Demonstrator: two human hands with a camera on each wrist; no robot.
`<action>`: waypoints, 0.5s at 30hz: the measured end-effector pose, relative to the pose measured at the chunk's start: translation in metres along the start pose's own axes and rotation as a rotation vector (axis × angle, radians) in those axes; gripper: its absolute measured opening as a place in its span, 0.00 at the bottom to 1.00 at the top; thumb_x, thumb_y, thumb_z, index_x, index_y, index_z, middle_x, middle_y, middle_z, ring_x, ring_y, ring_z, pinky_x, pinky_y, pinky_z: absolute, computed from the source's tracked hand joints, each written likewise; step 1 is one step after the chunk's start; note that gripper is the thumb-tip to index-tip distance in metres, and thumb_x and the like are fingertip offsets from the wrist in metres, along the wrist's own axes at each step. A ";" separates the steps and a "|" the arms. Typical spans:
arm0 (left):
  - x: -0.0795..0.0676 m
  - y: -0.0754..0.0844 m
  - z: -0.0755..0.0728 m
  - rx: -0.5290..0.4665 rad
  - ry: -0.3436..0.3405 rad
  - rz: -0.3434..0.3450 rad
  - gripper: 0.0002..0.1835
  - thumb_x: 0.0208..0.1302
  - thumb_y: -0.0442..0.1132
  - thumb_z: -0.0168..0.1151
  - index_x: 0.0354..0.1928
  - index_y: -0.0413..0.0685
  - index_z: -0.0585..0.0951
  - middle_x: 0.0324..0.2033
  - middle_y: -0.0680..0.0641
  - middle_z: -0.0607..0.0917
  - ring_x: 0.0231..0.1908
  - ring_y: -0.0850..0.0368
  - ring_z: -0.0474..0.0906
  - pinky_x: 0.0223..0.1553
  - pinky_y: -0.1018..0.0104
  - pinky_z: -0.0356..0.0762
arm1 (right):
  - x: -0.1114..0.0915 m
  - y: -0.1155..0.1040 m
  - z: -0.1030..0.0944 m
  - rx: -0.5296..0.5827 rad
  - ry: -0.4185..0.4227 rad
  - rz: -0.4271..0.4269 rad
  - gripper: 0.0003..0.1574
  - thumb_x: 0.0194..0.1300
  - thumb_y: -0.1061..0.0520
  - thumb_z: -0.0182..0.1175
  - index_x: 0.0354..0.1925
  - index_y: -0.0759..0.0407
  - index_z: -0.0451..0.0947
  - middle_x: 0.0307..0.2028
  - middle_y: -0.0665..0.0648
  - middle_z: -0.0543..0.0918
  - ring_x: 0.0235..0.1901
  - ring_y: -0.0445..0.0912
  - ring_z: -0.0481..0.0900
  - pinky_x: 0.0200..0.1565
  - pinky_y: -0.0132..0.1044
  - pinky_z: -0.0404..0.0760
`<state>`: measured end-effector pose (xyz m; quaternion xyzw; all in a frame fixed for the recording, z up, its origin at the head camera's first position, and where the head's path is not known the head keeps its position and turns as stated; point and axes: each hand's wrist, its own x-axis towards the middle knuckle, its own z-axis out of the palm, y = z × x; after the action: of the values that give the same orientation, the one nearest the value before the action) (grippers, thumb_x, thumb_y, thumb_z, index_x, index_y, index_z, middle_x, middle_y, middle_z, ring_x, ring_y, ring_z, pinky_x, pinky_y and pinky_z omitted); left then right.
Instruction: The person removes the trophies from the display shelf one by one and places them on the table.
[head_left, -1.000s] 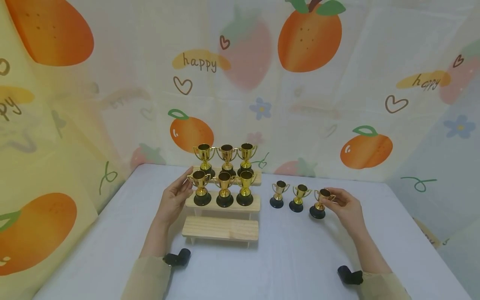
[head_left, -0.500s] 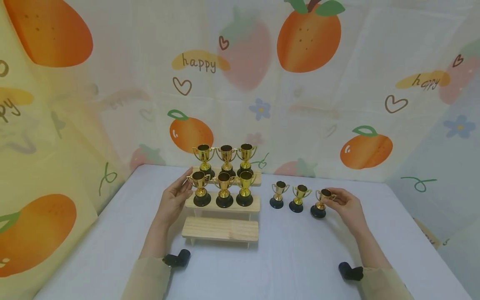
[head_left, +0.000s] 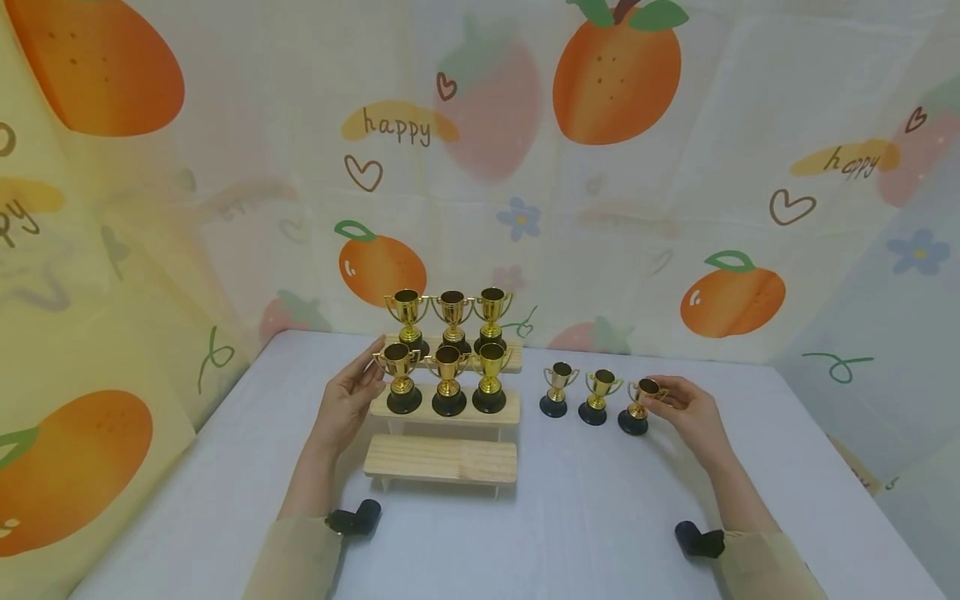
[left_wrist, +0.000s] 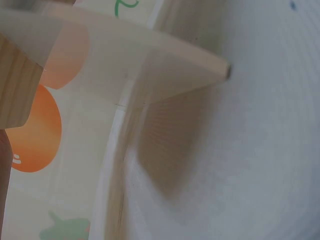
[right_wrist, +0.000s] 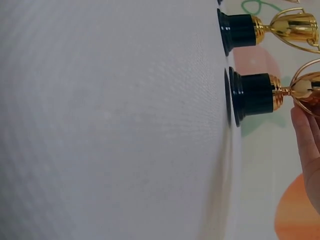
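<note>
My right hand [head_left: 693, 412] pinches a small gold trophy cup [right_wrist: 252, 97] by its cup part, thumb and fingers at the handle side. Its black base is close over the white cloth, with a dark shadow beside it in the right wrist view. Left of it, two more trophies [head_left: 592, 398] stand upright in a row. My left hand [head_left: 345, 404] holds the left end of a three-step wooden display stand [head_left: 442, 458], fingers at the upper steps. Three trophies [head_left: 448, 379] line the middle step and three [head_left: 453, 317] the top one. The lowest step is bare wood.
A white cloth [head_left: 585, 517] covers the table. Behind it hangs a fruit-printed curtain [head_left: 480, 217], which also closes off the left and right sides. In the left wrist view, the stand's clear side panel [left_wrist: 175, 75] juts out over the cloth.
The trophy in my right hand has shifted slightly right, then back slightly left. My left hand stays at the stand, and the other trophies keep their places.
</note>
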<state>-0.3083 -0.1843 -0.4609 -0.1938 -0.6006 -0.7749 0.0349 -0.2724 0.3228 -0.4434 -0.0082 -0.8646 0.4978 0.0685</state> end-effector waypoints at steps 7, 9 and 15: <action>0.000 0.000 0.000 0.002 0.009 -0.009 0.36 0.65 0.17 0.48 0.75 0.32 0.52 0.78 0.47 0.54 0.64 0.81 0.68 0.68 0.81 0.66 | 0.000 0.000 -0.001 -0.024 -0.013 0.003 0.33 0.66 0.48 0.65 0.63 0.63 0.72 0.58 0.67 0.80 0.40 0.20 0.76 0.45 0.15 0.81; 0.000 0.000 0.000 -0.001 0.007 -0.009 0.36 0.65 0.17 0.48 0.75 0.32 0.52 0.78 0.47 0.54 0.64 0.80 0.68 0.68 0.81 0.66 | 0.000 0.000 -0.001 -0.025 -0.015 0.001 0.33 0.66 0.48 0.65 0.63 0.63 0.72 0.57 0.65 0.81 0.40 0.20 0.76 0.45 0.15 0.81; 0.000 0.000 0.000 -0.012 0.000 0.000 0.36 0.65 0.17 0.48 0.75 0.32 0.52 0.78 0.47 0.54 0.65 0.79 0.68 0.69 0.80 0.66 | 0.000 0.002 -0.002 0.005 -0.021 -0.005 0.33 0.65 0.50 0.66 0.63 0.64 0.72 0.45 0.40 0.83 0.40 0.21 0.78 0.44 0.16 0.82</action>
<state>-0.3084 -0.1843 -0.4612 -0.1938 -0.5959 -0.7786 0.0335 -0.2727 0.3252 -0.4444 -0.0009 -0.8641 0.4997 0.0607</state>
